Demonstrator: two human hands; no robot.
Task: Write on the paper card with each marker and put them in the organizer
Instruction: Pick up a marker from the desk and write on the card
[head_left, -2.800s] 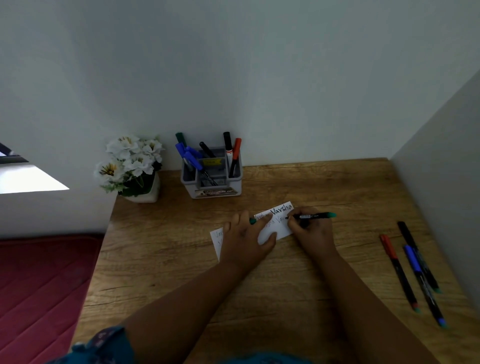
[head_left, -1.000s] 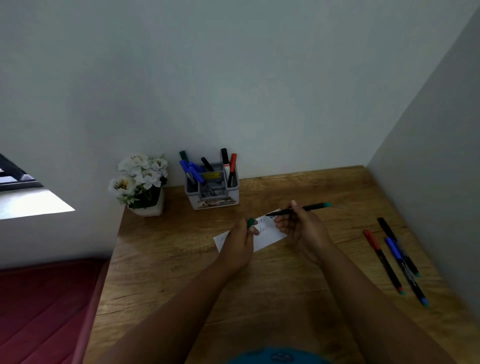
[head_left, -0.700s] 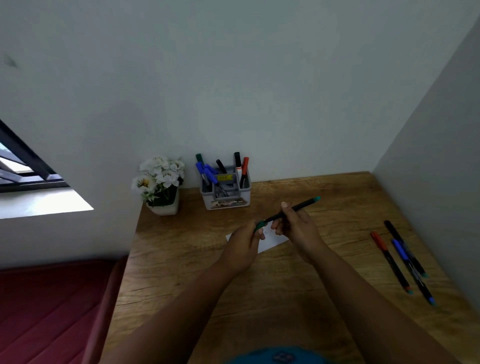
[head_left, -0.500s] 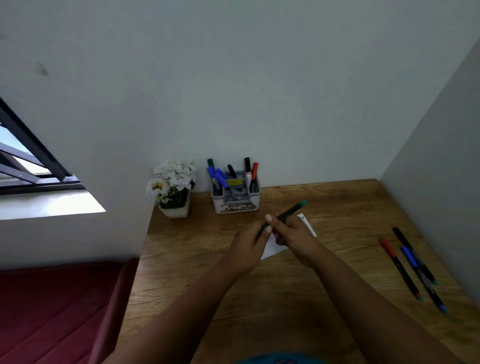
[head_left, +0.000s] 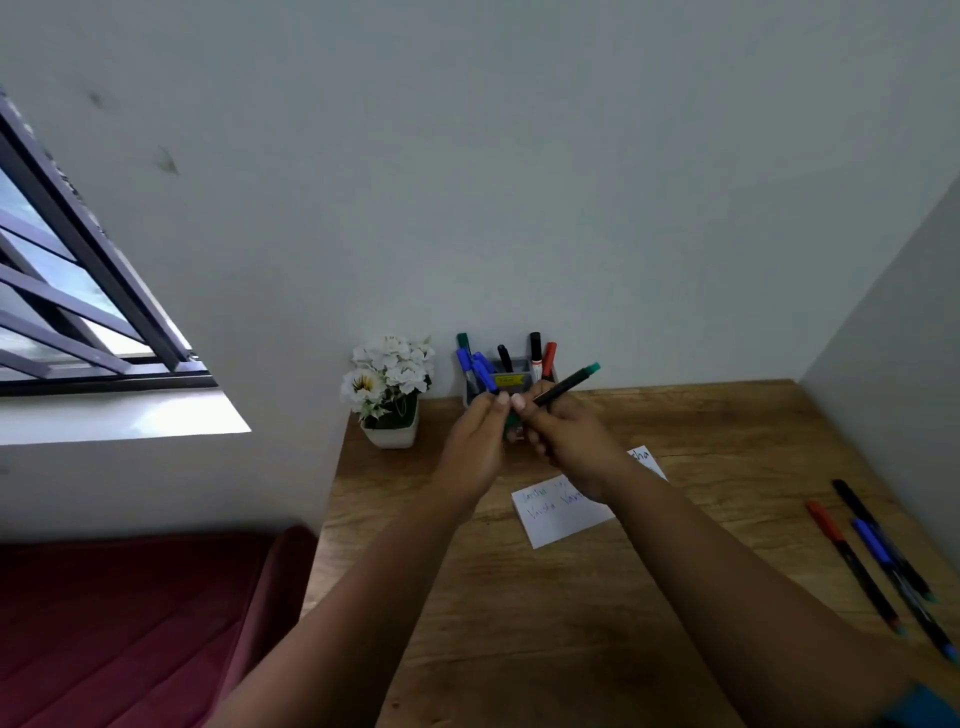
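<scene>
Head camera, looking down at a wooden desk. Both hands are raised in front of the grey organizer at the back wall. The right hand curls round a green marker, its green end pointing up and right. The left hand pinches at the marker's near end, apparently the cap, though the meeting fingers hide it. The organizer already holds several markers, blue, black, red and green. The paper card, nearer than the organizer, carries lines of writing, partly covered by the right forearm. Right of the organizer, well apart, a red marker, a blue marker and a black marker lie unused. Judged so, the task is past halfway. The organizer's front is hidden.
</scene>
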